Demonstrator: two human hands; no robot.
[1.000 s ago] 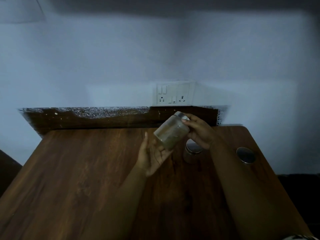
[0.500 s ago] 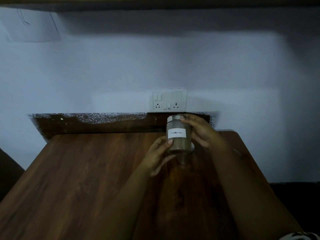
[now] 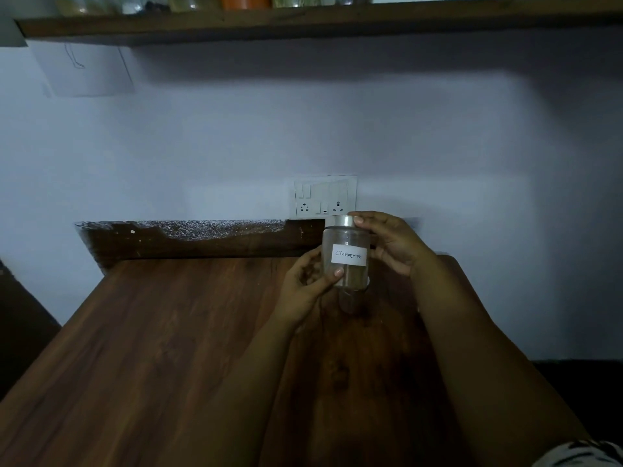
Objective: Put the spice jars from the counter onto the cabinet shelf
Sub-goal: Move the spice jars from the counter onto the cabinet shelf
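A clear glass spice jar with a silver lid and a white label reading "Cinnamon" is upright above the wooden counter. My left hand holds its lower left side with the thumb on the glass. My right hand grips its right side and the lid. Brown powder fills the jar's bottom. Just below it, part of another jar stands on the counter, mostly hidden. The wooden shelf runs along the top of the view, with several jars on it.
A white switch and socket plate sits on the wall just behind the jar. A dark backsplash strip lines the counter's far edge. A sheet of paper hangs on the wall under the shelf's left end.
The jar went from tilted to upright with its label facing me. The view tipped upward, bringing the shelf into sight; the jar at the counter's right is out of sight.
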